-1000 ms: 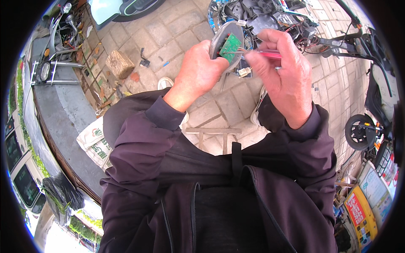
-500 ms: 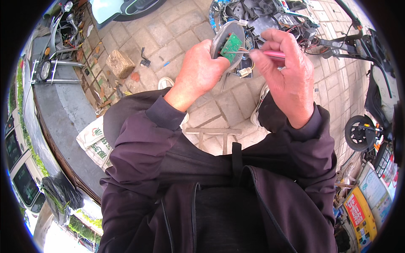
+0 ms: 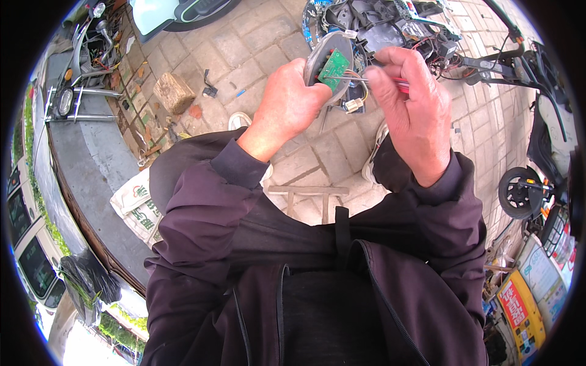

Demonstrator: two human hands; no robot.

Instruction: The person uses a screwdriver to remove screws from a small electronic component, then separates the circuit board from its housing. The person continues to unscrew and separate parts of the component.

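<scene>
The fingers of the left hand (image 3: 287, 97) are closed on the rim of a rounded grey housing (image 3: 315, 58), the thumb pressed along its near edge and the other fingers hidden behind it. The thumb and curled fingers of the right hand (image 3: 418, 107) grip a thin tool (image 3: 401, 83) with a pinkish-red handle, much of it covered by the hand; its slim metal shaft points left across the face of a green circuit board (image 3: 334, 67), though whether the tip touches the board cannot be told. The board sits tilted in the open housing, held up in front of the person between the two hands. Thin wires (image 3: 366, 91) run near the shaft, and a pale connector (image 3: 353, 105) hangs just below the housing. Right behind the hands, a heap of dark plastic parts (image 3: 378, 27) and tangled wiring crowds the paved ground (image 3: 244, 52). To the left lie a brown block (image 3: 173, 93), a black scrap (image 3: 210, 86) and a small blue piece (image 3: 241, 93), all apart from the hands. A low wooden frame (image 3: 308, 190) stands between the person's legs. Farther left are a printed white bag (image 3: 137, 204) and a crumpled black plastic bag (image 3: 91, 277), the contents of both unclear; on the right, a black wheel (image 3: 519, 191) stands above a yellow-edged panel (image 3: 522, 308).
</scene>
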